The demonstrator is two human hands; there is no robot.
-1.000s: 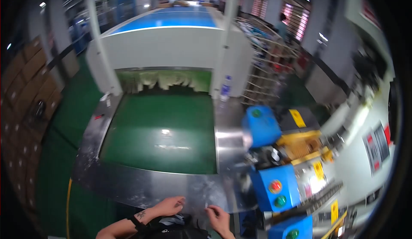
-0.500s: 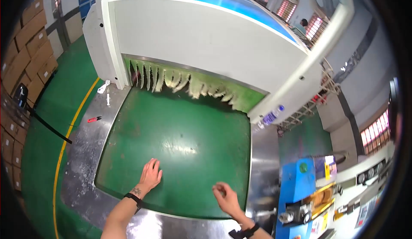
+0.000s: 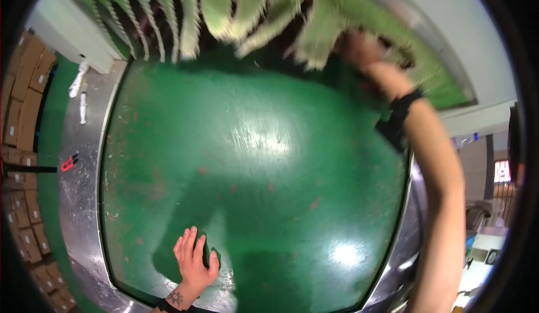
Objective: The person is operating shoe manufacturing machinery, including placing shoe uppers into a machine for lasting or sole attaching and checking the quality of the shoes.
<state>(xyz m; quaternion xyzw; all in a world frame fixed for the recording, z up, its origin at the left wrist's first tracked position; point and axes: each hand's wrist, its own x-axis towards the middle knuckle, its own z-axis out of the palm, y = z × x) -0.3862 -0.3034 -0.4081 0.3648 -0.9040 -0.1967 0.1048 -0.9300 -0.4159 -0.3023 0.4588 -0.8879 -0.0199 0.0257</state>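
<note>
Strips point(image 3: 314, 26) of pale green curtain hang at the tunnel mouth at the far end of the green belt point(image 3: 252, 161). Right hand point(image 3: 359, 51) reaches up among them, lifting one aside; its grip is blurred, so I cannot tell how far it closes. Left hand point(image 3: 193, 259) lies flat on the belt's near edge, fingers spread, holding nothing.

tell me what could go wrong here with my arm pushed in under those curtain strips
The right hand is among the pale green curtain strips at the dark tunnel mouth, so it could snag, or meet something unseen inside. The left hand props flat on the glossy green belt; if that surface moves or is slick, the leaning body could slip.
</note>
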